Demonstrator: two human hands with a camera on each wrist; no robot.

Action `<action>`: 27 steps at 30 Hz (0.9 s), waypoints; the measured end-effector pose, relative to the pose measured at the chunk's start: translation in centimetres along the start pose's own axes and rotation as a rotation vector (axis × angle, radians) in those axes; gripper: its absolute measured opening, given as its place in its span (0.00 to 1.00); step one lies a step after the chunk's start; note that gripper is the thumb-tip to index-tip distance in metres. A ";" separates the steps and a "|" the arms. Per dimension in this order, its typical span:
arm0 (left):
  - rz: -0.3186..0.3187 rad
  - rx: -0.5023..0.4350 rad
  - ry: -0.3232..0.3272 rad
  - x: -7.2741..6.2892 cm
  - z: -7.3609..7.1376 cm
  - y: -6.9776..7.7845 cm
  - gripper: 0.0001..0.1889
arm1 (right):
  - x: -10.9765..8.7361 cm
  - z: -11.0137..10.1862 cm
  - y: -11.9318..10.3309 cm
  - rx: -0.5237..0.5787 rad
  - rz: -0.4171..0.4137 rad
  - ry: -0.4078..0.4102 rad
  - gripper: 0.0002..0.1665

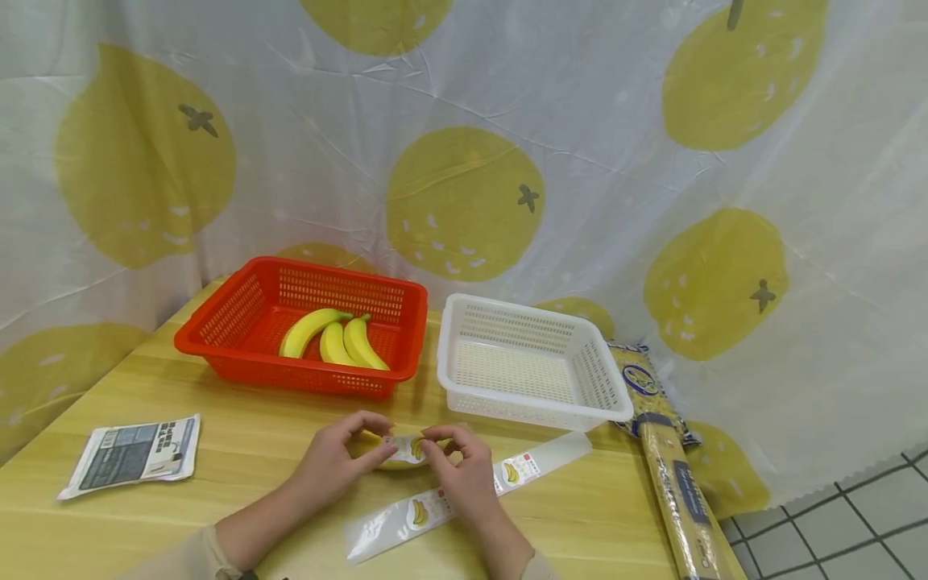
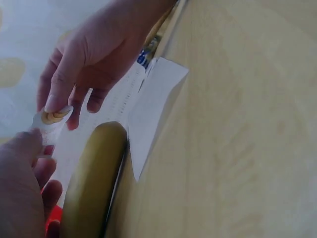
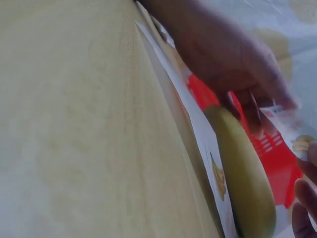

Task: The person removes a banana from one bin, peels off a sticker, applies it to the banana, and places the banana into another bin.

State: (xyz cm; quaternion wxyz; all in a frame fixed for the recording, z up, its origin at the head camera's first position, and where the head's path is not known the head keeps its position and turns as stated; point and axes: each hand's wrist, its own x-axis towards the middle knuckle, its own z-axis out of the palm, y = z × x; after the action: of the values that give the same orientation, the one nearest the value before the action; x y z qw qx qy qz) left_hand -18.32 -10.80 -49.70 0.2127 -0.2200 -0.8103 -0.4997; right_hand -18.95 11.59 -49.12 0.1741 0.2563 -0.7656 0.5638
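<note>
A small white sticker with a banana picture is stretched between both hands. My left hand pinches one end between thumb and finger, and my right hand pinches the other. Under the sticker a yellow banana lies on the table, partly hidden by the hands in the head view. In the left wrist view a gap shows between sticker and banana. A backing strip with more banana stickers lies on the table, passing beneath my right hand, its end lifted in the left wrist view.
Behind the hands stand a red basket with three bananas and a white basket. A flat packet lies at the left. Along the right edge are a bagged food packet and a long noodle-like package.
</note>
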 end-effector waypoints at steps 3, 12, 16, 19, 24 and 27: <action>0.061 0.032 0.015 0.0 0.4 -0.6 0.11 | 0.2 0.2 0.8 -0.049 -0.136 -0.005 0.08; 0.092 0.077 0.026 0.1 0.6 -0.8 0.15 | 0.4 0.3 2.2 -0.139 -0.283 -0.009 0.13; 0.087 0.081 0.018 0.1 0.7 -1.0 0.15 | 0.3 0.5 2.4 -0.122 -0.271 -0.024 0.13; 0.072 0.083 0.011 0.1 0.7 -1.2 0.15 | 0.3 0.5 2.5 -0.130 -0.247 -0.032 0.14; 0.042 0.089 -0.004 0.2 0.7 -1.2 0.15 | 0.3 0.7 2.5 -0.152 -0.225 -0.038 0.18; 0.029 0.084 -0.018 0.2 0.7 -1.1 0.16 | 0.3 0.8 2.3 -0.154 -0.234 -0.043 0.21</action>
State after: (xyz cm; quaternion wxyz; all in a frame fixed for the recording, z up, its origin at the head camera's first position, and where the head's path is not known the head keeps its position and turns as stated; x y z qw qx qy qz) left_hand -19.20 -10.61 -50.62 0.2216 -0.2270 -0.8293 -0.4600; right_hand -20.48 11.31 -50.95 0.2414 0.3417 -0.7750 0.4737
